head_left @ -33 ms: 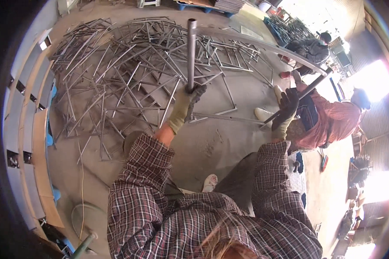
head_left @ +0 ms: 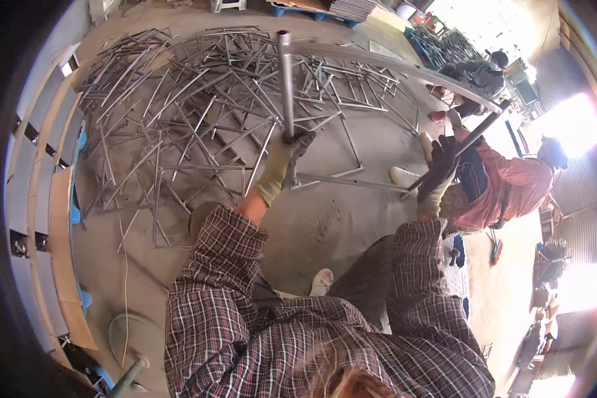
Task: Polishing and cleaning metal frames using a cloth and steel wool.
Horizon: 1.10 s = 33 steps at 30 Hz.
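Metal frame [head_left: 286, 86] shifted: top of its left post has tipped a bit further left; right end almost unchanged.

Left hand [head_left: 290, 151], gloved, closed round the left post near its lower part. Right hand [head_left: 440, 166], gloved, wrapped on the right post [head_left: 476, 133], which slants far right. Frame is held up in front of the body, above the floor [head_left: 322, 242], far bar [head_left: 378, 58] joining the two posts. Behind and left of it: big loose pile of metal frames [head_left: 245, 61] on the floor, overlapping at all angles. Near left edge: grey panels [head_left: 45, 192]. Right, just past the right hand: person in reddish shirt [head_left: 514, 186]. Farther right: second person in dark clothing [head_left: 482, 78]. Far side: white stool [head_left: 229, 5].
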Each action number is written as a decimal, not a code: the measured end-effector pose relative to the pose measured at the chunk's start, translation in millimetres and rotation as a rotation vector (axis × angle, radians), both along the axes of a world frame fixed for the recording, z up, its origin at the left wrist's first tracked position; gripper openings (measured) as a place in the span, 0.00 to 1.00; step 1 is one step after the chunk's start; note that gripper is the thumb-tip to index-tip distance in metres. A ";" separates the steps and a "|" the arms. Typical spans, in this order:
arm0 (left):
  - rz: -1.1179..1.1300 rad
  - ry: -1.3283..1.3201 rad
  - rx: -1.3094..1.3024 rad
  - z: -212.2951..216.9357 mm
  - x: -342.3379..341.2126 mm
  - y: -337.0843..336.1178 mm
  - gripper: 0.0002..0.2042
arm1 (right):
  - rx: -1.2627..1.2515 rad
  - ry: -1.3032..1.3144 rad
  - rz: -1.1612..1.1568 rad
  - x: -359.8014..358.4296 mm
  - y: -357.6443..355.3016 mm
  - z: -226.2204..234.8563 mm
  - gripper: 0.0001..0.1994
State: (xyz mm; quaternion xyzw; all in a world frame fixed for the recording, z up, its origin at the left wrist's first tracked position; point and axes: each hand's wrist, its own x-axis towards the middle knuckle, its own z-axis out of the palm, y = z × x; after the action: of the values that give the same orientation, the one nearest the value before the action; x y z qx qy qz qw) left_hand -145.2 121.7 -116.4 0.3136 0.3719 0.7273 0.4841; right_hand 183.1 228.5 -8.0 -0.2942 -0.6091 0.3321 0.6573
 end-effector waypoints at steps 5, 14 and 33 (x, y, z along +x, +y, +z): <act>-0.100 -0.040 0.151 -10.8 1.0 4.5 0.12 | -0.043 -0.232 -0.127 -11.6 0.5 21.8 0.23; -0.058 -0.075 0.085 -19.2 -0.1 8.2 0.14 | -0.136 0.059 0.172 -7.3 20.2 24.2 0.30; 0.263 -0.256 -0.006 -28.4 -30.1 14.0 0.15 | -0.296 -0.030 0.257 -29.8 -12.9 -1.5 0.21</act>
State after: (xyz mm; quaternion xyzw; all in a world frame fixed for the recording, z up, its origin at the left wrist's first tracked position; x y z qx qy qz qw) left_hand -175.3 135.8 -144.8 0.1657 0.3473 0.8172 0.4292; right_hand 153.3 215.6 -9.5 -0.3125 -0.5956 0.4949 0.5501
